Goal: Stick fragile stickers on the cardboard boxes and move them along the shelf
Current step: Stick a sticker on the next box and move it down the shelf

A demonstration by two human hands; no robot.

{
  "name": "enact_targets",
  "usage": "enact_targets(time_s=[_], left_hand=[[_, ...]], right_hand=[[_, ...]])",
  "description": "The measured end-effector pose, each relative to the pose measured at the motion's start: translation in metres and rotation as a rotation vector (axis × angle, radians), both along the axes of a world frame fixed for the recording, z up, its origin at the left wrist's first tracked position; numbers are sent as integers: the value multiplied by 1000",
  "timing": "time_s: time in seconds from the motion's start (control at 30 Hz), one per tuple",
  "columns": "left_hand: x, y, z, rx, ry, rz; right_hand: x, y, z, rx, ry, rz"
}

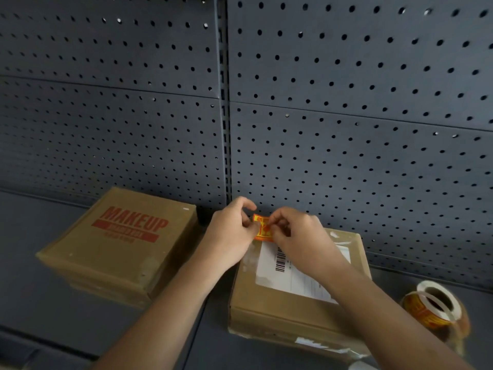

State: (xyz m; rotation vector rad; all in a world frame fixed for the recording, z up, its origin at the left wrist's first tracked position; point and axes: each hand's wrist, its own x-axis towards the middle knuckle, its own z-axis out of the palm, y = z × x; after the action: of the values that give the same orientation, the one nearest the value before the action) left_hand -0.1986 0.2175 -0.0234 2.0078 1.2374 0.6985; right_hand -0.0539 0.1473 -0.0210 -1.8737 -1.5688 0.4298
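Note:
An orange-and-red fragile sticker point(261, 227) is held between both hands above the far edge of a cardboard box point(269, 303) that bears a white shipping label point(293, 273) with a barcode. My left hand point(232, 231) pinches the sticker's left side. My right hand point(296, 233) pinches its right side. A second cardboard box point(117, 249), printed "MAKEUP" in red, lies to the left on the dark shelf point(53, 316). A roll of orange stickers point(432, 308) lies on its side at the right.
A dark grey perforated back panel point(346, 129) rises behind the shelf, split by a vertical slotted upright point(225, 129). A narrow gap separates the two boxes. The shelf's front edge runs along the lower left.

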Motion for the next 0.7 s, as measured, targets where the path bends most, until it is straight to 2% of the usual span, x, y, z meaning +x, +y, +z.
enact_targets(time_s=[0.43, 0.6, 0.7], left_hand=[[8, 7, -2, 91, 207, -29], [0, 6, -11, 112, 168, -15], [-2, 4, -24, -42, 44, -5]], right_hand=[[-7, 11, -9, -3, -297, 19], [-5, 4, -10, 35, -336, -54], [1, -3, -13, 60, -345, -154]])
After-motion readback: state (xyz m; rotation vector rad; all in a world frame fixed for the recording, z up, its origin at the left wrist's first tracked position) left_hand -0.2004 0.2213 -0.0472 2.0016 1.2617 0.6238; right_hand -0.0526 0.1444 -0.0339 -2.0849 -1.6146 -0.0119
